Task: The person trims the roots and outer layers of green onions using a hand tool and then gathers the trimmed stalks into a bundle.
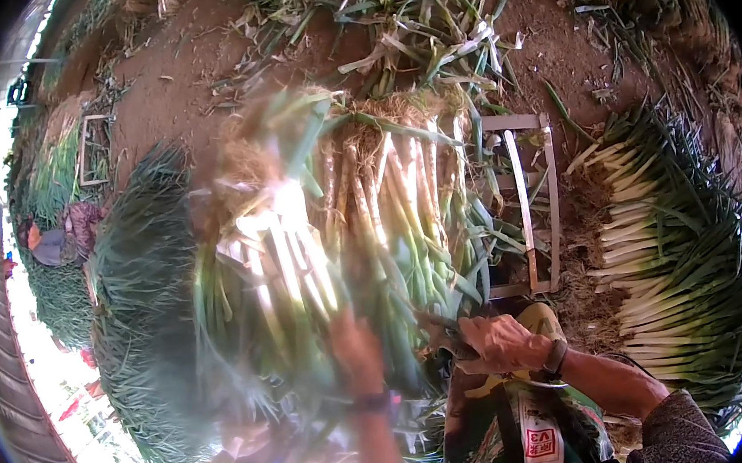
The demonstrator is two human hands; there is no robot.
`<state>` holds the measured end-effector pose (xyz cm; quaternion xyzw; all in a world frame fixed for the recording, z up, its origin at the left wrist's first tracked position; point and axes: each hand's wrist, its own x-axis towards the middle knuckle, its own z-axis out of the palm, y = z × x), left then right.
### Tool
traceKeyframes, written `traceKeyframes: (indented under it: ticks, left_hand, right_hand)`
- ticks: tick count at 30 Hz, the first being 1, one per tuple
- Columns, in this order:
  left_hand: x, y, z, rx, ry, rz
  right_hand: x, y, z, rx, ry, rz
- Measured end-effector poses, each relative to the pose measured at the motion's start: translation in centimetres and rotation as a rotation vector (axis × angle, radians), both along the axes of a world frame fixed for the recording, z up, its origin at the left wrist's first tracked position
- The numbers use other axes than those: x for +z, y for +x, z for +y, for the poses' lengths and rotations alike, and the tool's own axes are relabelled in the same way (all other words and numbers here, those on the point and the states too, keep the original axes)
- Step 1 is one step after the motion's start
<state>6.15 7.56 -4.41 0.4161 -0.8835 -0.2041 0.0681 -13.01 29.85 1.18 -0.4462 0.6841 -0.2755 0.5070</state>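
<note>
A broad pile of long green onions lies before me, their root ends away from me and leaves towards me. My left hand, blurred by motion, is over the leafy part of the pile. The blur hides whether its fingers hold a stalk. On the right, my right hand is closed around a dark, elongated object beside the leaves; its exact kind cannot be made out. A band circles each wrist. Glare washes out some pale stalks in the middle.
A metal frame stands right of the pile. Further right, white-stemmed green onions lie in a row. Leafy stacks fill the left, with another person beyond. Loose leaves litter the dirt floor. A printed bag-like cloth is below my right hand.
</note>
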Motion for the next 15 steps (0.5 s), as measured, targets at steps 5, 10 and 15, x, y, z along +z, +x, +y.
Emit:
traceKeyframes:
  ticks: [5, 10, 15]
  left_hand:
    - [-1.8, -1.2, 2.5, 0.083, 0.259, -0.043]
    - [-3.6, -3.9, 2.7, 0.143, 0.242, -0.14]
    - [-5.6, -4.5, 1.8, 0.114, 0.196, -0.237]
  right_hand:
    - [-3.1, 1.4, 0.1, 0.033, -0.075, 0.104]
    - [-5.4, 1.3, 0.1, 0.049, 0.033, 0.118]
    - [-2.5, 0.3, -0.8, 0.031, -0.018, 0.138]
